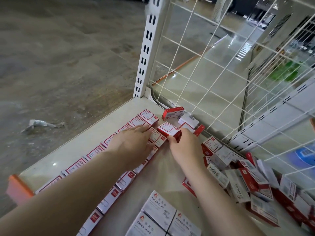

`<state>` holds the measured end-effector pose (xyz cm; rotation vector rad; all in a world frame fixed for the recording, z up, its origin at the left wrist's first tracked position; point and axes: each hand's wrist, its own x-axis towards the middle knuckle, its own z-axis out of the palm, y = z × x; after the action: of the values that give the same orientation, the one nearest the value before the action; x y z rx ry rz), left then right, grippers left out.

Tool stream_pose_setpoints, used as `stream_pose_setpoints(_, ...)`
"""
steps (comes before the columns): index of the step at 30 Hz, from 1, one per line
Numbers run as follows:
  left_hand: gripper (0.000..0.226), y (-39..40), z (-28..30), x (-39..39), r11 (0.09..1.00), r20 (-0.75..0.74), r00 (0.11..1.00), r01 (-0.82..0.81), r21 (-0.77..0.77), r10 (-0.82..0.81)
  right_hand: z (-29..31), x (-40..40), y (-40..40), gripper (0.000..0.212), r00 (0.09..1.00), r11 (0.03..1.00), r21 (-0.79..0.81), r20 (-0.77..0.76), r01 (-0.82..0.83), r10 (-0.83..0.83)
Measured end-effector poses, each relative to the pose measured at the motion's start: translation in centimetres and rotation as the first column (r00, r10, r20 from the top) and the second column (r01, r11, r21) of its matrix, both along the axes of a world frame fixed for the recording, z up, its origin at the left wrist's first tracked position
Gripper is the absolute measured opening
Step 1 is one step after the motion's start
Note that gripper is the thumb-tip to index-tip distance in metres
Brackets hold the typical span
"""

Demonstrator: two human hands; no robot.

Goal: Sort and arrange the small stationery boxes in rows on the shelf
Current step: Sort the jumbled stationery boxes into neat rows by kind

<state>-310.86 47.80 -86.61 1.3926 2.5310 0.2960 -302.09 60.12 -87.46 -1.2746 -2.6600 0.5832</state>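
- The left hand [136, 142] lies flat with straight fingers pressing on the rows of red-and-white boxes [109, 167]; it grips nothing; these rows run along the left edge of the shelf [95, 133] from near to far
- The right hand [183, 146] pinches a small red-and-white box [168, 130] between thumb and curled fingers; the box sits tilted at the far end of the second row, just beside the left fingertips
- A loose heap of boxes [242, 176] lies to the right against the wire grid [221, 82]; a few stray boxes [173, 113] lie in the far corner
- White paper clip boxes [160, 208] sit at the near edge
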Motion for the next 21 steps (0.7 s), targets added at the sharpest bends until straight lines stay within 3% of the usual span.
stream_pose_setpoints(6,0.051,0.0,0.1,0.1,1.000,-0.001,1.000,-0.004,0.008,0.004,-0.1,1.0,0.1,0.029,0.996,0.998,-0.034,-0.060,0.060,-0.062)
stream_pose_setpoints(10,0.049,0.1,0.2,0.2,1.000,-0.007,1.000,-0.009,0.010,0.009,0.4,0.6,0.1,0.028,0.990,0.997,-0.075,-0.139,0.005,-0.015)
stream_pose_setpoints(21,0.043,0.1,0.1,0.2,0.999,-0.012,1.000,-0.018,0.032,0.019,0.3,-0.8,1.6,0.009,0.995,0.977,-0.195,-0.070,-0.082,0.070)
